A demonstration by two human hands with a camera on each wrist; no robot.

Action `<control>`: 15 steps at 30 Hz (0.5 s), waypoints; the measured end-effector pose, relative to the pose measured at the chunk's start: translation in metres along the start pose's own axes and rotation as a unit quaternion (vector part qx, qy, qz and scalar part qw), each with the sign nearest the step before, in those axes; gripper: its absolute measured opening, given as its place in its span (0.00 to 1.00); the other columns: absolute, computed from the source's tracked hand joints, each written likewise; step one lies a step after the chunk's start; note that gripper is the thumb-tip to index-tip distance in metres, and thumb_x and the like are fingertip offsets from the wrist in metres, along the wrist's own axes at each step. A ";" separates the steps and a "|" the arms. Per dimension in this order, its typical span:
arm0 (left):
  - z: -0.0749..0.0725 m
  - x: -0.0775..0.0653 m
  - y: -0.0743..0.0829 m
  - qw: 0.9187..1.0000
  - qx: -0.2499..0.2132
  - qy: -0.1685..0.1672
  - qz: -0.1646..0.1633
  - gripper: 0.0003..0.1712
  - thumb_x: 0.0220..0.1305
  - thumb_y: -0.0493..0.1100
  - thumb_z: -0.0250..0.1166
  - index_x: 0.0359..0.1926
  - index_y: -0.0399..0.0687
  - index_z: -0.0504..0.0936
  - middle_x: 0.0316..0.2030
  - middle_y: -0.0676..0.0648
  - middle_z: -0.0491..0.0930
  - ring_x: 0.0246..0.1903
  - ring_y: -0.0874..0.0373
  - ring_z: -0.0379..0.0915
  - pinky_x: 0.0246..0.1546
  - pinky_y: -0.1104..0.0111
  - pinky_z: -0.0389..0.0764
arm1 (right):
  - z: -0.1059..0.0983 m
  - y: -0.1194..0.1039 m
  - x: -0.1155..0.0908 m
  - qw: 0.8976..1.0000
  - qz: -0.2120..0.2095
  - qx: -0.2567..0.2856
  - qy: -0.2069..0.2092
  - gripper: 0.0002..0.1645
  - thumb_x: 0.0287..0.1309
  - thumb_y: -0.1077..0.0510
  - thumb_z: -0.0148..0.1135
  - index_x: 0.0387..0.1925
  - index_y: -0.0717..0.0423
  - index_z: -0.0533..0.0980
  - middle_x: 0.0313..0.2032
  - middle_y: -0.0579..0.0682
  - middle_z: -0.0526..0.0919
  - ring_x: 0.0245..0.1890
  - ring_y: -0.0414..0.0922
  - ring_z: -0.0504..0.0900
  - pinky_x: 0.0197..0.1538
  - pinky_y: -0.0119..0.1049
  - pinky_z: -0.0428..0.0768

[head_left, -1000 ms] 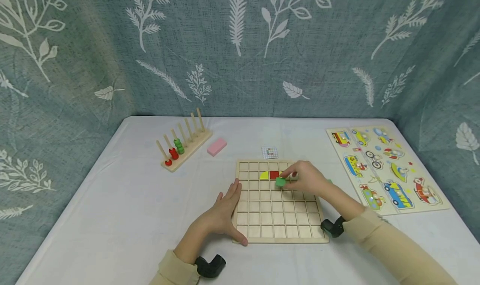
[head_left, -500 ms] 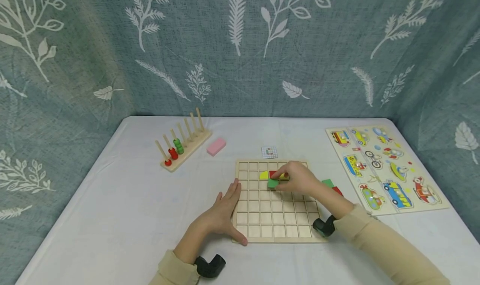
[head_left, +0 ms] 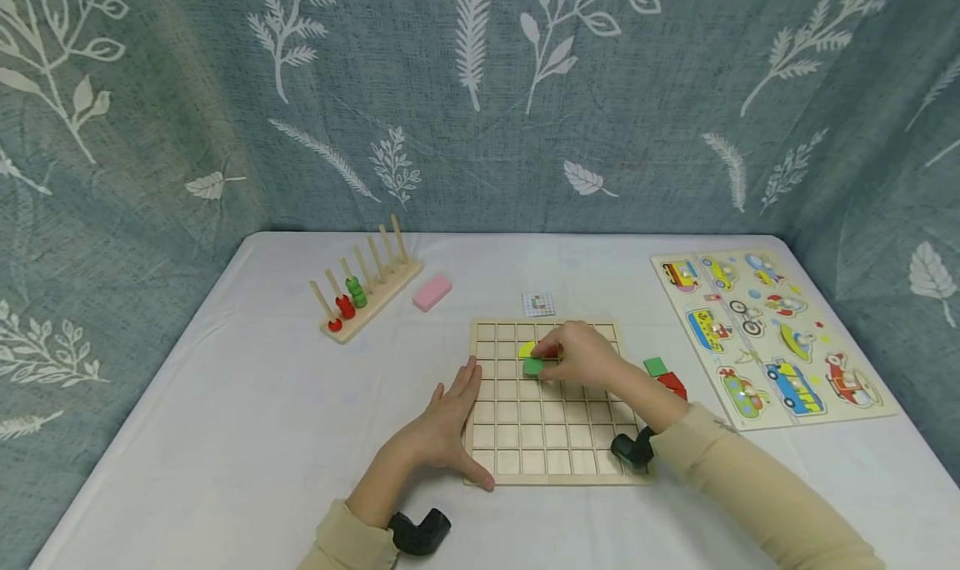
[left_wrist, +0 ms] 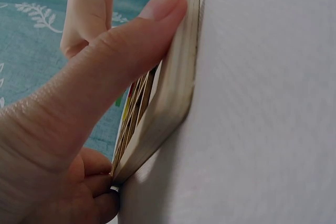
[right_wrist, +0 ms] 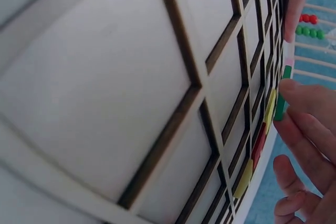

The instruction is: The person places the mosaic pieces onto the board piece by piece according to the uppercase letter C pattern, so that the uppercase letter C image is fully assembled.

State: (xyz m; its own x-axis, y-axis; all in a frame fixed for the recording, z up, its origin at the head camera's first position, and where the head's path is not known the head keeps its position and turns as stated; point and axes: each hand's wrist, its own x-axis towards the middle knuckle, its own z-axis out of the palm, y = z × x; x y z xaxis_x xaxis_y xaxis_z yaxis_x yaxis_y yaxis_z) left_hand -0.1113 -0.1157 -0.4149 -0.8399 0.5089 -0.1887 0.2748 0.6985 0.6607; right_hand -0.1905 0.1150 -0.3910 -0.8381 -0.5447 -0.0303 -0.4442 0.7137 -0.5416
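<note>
A wooden grid board (head_left: 558, 462) lies on the white table. My left hand (head_left: 438, 432) rests along its left side, fingers extended at the edge and thumb (left_wrist: 131, 40) on the near corner. Above the board, my right hand (head_left: 585, 355) pinches a green square tile (head_left: 532, 367) between thumb and fingers. That tile sits just in front of a yellow rounded tile (head_left: 527, 349) in the second row. In the right wrist view, a red tile (right_wrist: 258, 144) and another yellow tile (right_wrist: 243, 179) lie in the same row; the hand hides them in the head view.
Right of the board lie a green tile (head_left: 655, 367) and red tiles (head_left: 672, 384), beside a vehicle puzzle board (head_left: 750, 345). A small pattern card (head_left: 538, 304), a pink block (head_left: 432, 292) and a peg stand (head_left: 375, 299) with red and green beads are behind.
My right hand has carried the green tile leftward across the board, from below the red tile to below the left yellow one. The left hand has stayed in place.
</note>
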 end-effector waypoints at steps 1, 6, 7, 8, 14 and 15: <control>0.000 0.000 0.000 1.000 0.000 -0.001 0.000 0.81 0.21 0.54 0.82 0.69 0.31 0.37 0.70 0.39 0.31 0.69 0.48 0.29 0.64 0.48 0.38 | 0.001 0.000 0.001 1.000 0.001 0.000 -0.001 0.14 0.42 0.58 0.72 0.35 0.55 0.84 0.35 0.46 0.84 0.34 0.40 0.78 0.37 0.34 0.76; -0.001 -0.001 0.000 1.000 0.000 -0.003 0.002 0.81 0.22 0.55 0.82 0.69 0.31 0.37 0.70 0.38 0.30 0.69 0.48 0.28 0.64 0.48 0.38 | 0.001 -0.003 0.003 1.000 0.008 -0.002 -0.007 0.14 0.42 0.58 0.73 0.36 0.55 0.84 0.36 0.46 0.84 0.37 0.41 0.79 0.39 0.35 0.77; -0.001 -0.001 0.000 1.000 0.000 -0.004 0.003 0.81 0.22 0.55 0.82 0.69 0.31 0.37 0.70 0.38 0.30 0.69 0.48 0.28 0.64 0.48 0.38 | 0.001 -0.004 0.004 1.000 0.009 -0.003 -0.008 0.14 0.42 0.58 0.73 0.36 0.55 0.84 0.36 0.46 0.84 0.37 0.41 0.79 0.40 0.35 0.77; -0.001 -0.001 0.000 1.000 0.000 -0.003 0.003 0.81 0.22 0.55 0.82 0.69 0.31 0.37 0.70 0.38 0.30 0.69 0.48 0.28 0.64 0.48 0.38 | 0.001 -0.004 0.004 1.000 0.009 -0.003 -0.009 0.14 0.42 0.58 0.73 0.36 0.55 0.84 0.36 0.46 0.84 0.38 0.42 0.79 0.40 0.36 0.77; -0.001 -0.001 0.001 1.000 0.002 -0.001 0.002 0.81 0.22 0.55 0.82 0.69 0.31 0.37 0.70 0.38 0.31 0.69 0.47 0.28 0.64 0.48 0.38 | 0.001 -0.006 0.007 1.000 0.014 -0.009 -0.010 0.14 0.42 0.58 0.73 0.35 0.54 0.84 0.36 0.46 0.84 0.38 0.42 0.79 0.41 0.36 0.76; -0.001 -0.001 0.001 1.000 0.003 0.000 0.001 0.81 0.22 0.55 0.82 0.69 0.31 0.37 0.70 0.38 0.31 0.69 0.47 0.28 0.64 0.48 0.38 | 0.002 -0.006 0.007 1.000 0.017 -0.009 -0.011 0.14 0.41 0.58 0.73 0.35 0.54 0.84 0.36 0.46 0.84 0.38 0.42 0.79 0.41 0.36 0.76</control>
State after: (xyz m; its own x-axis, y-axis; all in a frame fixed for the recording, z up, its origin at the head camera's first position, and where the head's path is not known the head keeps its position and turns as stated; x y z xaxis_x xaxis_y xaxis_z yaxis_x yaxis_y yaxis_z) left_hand -0.1108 -0.1156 -0.4134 -0.8386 0.5114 -0.1876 0.2802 0.7004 0.6564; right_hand -0.1931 0.1063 -0.3895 -0.8455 -0.5298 -0.0667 -0.4222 0.7397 -0.5240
